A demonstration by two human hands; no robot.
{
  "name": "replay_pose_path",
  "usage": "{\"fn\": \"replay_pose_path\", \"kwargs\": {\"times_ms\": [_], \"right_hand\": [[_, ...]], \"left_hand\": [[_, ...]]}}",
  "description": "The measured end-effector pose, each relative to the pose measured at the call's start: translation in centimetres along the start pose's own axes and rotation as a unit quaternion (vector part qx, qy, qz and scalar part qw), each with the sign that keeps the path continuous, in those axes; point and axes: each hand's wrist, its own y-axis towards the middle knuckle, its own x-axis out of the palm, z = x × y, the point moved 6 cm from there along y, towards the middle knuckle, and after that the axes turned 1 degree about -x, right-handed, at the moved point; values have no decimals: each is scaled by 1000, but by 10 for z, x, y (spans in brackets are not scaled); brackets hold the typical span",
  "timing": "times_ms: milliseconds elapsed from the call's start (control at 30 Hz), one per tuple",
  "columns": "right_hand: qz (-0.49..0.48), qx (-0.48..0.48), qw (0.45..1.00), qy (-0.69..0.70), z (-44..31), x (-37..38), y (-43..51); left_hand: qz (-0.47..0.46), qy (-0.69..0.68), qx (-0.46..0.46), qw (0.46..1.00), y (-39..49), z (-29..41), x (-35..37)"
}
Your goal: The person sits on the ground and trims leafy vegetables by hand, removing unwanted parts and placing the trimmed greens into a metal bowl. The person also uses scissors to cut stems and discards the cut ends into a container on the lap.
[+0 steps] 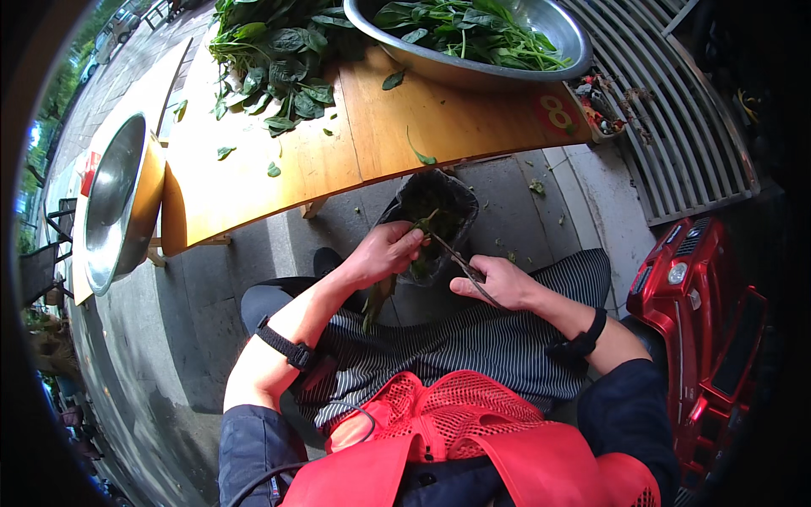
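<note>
My left hand (pixel 389 249) is closed around a spinach plant, its root end poking up past the fingertips. The plant's leaves (pixel 378 301) hang below the palm, dark and limp. In my right hand (pixel 500 283) is a thin metal cutting tool (pixel 459 260), whose tip touches or nearly touches the spinach by my left fingers. Whether it is a knife or scissors is unclear. Beneath both hands stands a bin with a dark plastic liner (pixel 470 201), holding green scraps. My hands partly cover it.
A wooden table (pixel 386 139) crosses ahead, bearing a spinach heap (pixel 285 63) and a metal bowl (pixel 481 71) of spinach. Another metal bowl (pixel 117 203) stands at the left. Right of me are a red vehicle-like machine (pixel 681 304) and a metal grating (pixel 671 114). Scraps litter the paving.
</note>
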Motion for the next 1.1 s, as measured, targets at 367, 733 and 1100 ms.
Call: {"fn": "replay_pose_path", "kwargs": {"times_ms": [367,733,1100], "right_hand": [[-74,63,995,-38,25,2,15],[-51,98,979,-170,70,-43,30],[-51,67,978,-193,62,-43,16]], "left_hand": [[2,-12,-79,997,13,-23,1],[-12,-164,21,986,-21,48,-3],[-22,-145,428,892,-59,347,17]]}}
